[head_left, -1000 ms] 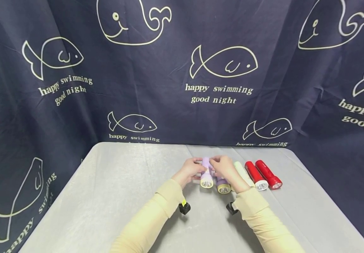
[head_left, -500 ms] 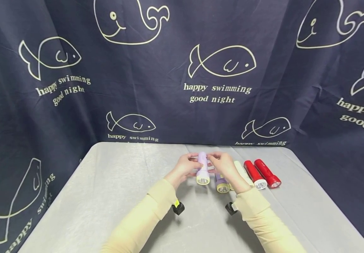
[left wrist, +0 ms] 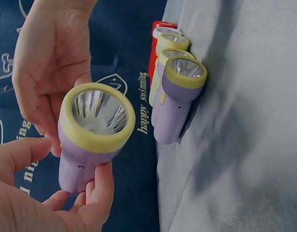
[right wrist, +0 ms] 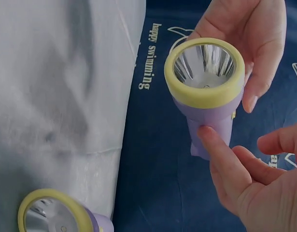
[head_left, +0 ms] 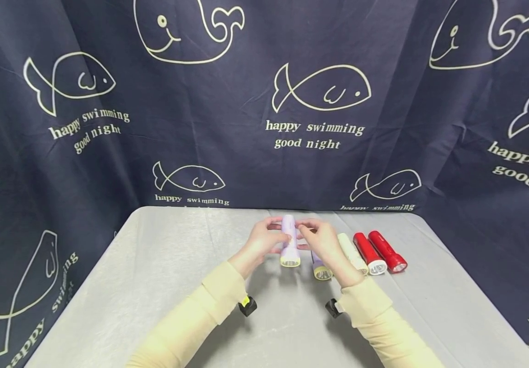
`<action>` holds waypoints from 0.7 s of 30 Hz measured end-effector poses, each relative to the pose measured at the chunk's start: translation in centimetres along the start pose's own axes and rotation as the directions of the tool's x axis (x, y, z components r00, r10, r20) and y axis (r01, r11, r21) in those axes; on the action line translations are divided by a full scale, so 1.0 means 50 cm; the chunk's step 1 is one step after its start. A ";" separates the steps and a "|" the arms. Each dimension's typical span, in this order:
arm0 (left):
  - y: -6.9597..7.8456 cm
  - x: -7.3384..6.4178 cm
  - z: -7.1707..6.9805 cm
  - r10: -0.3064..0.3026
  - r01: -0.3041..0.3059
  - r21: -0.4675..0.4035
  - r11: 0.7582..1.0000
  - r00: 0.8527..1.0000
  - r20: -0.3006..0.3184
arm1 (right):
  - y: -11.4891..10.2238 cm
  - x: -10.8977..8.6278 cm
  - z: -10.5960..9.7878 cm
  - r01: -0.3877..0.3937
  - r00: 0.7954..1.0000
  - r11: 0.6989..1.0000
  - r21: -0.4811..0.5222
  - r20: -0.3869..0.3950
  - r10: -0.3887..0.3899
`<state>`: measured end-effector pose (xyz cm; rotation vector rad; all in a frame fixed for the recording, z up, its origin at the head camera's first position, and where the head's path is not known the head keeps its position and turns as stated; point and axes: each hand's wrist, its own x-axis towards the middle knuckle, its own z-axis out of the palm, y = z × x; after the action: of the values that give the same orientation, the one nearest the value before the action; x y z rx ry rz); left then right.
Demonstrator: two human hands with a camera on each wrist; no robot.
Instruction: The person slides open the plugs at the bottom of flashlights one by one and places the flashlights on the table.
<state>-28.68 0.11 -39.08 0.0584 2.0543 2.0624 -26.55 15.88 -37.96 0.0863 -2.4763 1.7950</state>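
Observation:
My left hand holds a lilac flashlight with a yellow rim, raised off the table. Its fingers wrap the barrel and the lens end faces me. In the left wrist view the left thumb lies along the switch side. My right hand is at the flashlight's other side. One right fingertip touches the barrel just below the head, while the right thumb stands apart from it. Beside the right hand lies another purple flashlight, partly hidden by that hand.
Several flashlights lie side by side to the right: a cream one, a red one with a white rim and an all-red one. The grey table backs onto a dark blue curtain printed with fish.
Both hands have moved a little left and away from me, with the lilac flashlight lifted higher. The right thumb has come away from the barrel. The row of flashlights stays put.

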 end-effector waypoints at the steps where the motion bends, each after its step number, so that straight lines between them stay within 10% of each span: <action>1: 0.001 -0.003 0.001 0.013 -0.013 0.009 1.000 1.000 -0.009 | 0.000 -0.002 0.001 0.011 1.000 1.000 0.005 -0.001 -0.011; 21: -0.002 -0.033 0.003 0.120 -0.105 0.134 0.985 0.987 -0.109 | 0.000 -0.031 0.015 0.062 0.998 0.995 0.083 -0.030 -0.060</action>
<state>-27.01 -0.04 -38.96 0.0798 2.3023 2.0407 -25.05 15.17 -38.33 0.1397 -2.3525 1.8626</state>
